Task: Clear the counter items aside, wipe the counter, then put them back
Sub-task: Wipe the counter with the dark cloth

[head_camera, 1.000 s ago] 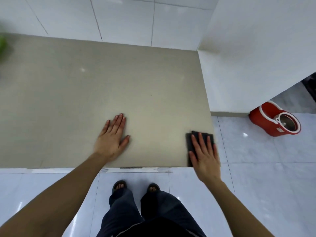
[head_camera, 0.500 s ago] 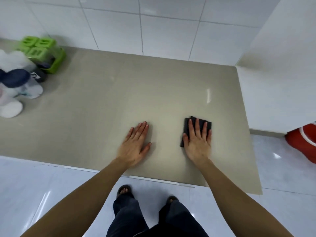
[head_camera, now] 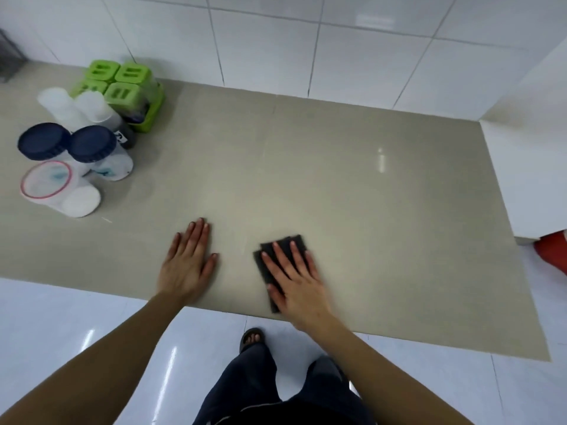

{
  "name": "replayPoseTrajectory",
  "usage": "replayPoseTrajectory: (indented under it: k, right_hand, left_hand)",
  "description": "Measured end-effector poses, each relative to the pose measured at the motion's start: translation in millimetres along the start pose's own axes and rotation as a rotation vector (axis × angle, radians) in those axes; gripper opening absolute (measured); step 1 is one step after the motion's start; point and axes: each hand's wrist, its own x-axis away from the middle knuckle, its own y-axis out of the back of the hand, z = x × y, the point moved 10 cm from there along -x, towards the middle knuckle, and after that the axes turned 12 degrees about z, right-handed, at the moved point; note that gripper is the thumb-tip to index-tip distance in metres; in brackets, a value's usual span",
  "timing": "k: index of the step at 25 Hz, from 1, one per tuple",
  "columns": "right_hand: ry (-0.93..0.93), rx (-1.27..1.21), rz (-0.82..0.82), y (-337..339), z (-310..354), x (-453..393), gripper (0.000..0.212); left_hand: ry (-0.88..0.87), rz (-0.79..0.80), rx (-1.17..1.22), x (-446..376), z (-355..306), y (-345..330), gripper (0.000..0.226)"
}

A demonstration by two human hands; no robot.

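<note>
My right hand (head_camera: 296,279) presses flat on a dark folded cloth (head_camera: 269,259) near the front edge of the beige counter (head_camera: 352,191). My left hand (head_camera: 187,262) rests flat on the bare counter just left of the cloth, fingers together, holding nothing. At the far left stands a cluster of jars: two with dark blue lids (head_camera: 70,145), two with white lids (head_camera: 76,107), a clear tub with a pink rim (head_camera: 46,179), and a green set of lidded boxes (head_camera: 122,84).
A white tiled wall (head_camera: 276,41) backs the counter. A white side wall (head_camera: 527,154) bounds it on the right, with a red bucket (head_camera: 552,253) on the floor beyond. My legs and a sandalled foot (head_camera: 251,338) stand below the counter's front edge.
My right hand has slid the cloth leftward from the counter's right front corner toward the middle. The view has swung left, bringing the jars and green boxes into sight.
</note>
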Motion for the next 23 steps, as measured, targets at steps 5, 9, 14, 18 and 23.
replayPoseTrajectory:
  k: [5,9,14,18,23]
  right_hand:
    - [-0.229,0.055,0.01,12,-124,42,0.059]
    - [-0.579,-0.147,-0.022,42,-179,-30,0.06]
    - [-0.389,-0.12,0.05,47,-65,-137,0.062]
    - [-0.146,-0.003,0.048,18,16,-81,0.06]
    - [-0.366,-0.014,0.012,11,-84,5,0.059]
  left_hand:
    - [-0.019,-0.026,0.022,-3,6,-4,0.068]
    - [-0.038,-0.03,0.031,-2,6,-6,0.067]
    - [-0.052,-0.027,0.051,-2,6,-4,0.068]
    - [-0.053,-0.021,0.042,-1,6,-4,0.068]
    - [-0.052,-0.015,0.041,-2,7,-6,0.069]
